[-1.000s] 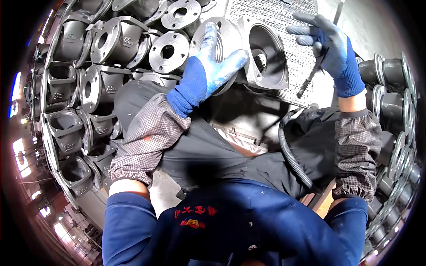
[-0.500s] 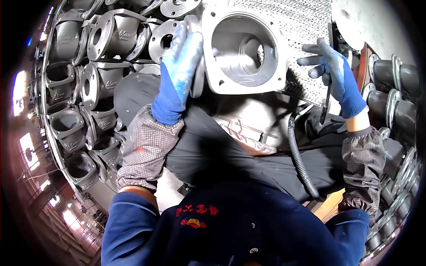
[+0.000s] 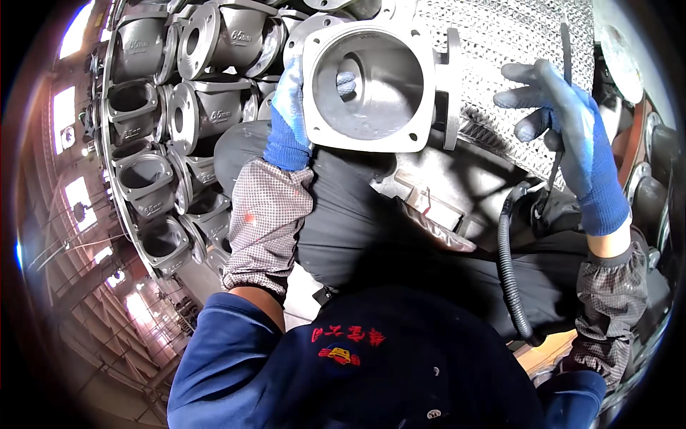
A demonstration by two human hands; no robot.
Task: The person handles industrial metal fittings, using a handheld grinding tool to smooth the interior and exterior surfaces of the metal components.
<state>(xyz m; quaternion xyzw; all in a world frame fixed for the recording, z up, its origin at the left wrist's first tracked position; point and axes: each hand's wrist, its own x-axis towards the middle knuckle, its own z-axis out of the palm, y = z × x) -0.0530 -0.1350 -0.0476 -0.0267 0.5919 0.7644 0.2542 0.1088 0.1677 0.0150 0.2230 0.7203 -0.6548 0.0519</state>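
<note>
My left hand (image 3: 287,107), in a blue work glove, grips the left side of a grey cast-metal valve body (image 3: 386,93) with a square, holed flange facing up. Some of its gloved fingertips show through the round opening inside the body. On the right of the body a round side flange (image 3: 451,89) stands out. My right hand (image 3: 561,114), gloved too, is apart from the body, its fingers spread with nothing between them. A thin dark strip (image 3: 566,50) runs past that hand; whether they touch I cannot tell.
A textured metal sheet (image 3: 493,50) lies beyond the body. Several similar smaller castings (image 3: 221,107) are stacked on the left, with more grey flanged parts (image 3: 652,189) on the right. A black corrugated hose (image 3: 509,272) curves beside my leg. A pale disc (image 3: 623,64) stands at the far right.
My left hand has brought the valve body leftward and tilted it, so its right side flange now shows. The whole view has shifted; my right hand stays open over the sheet.
</note>
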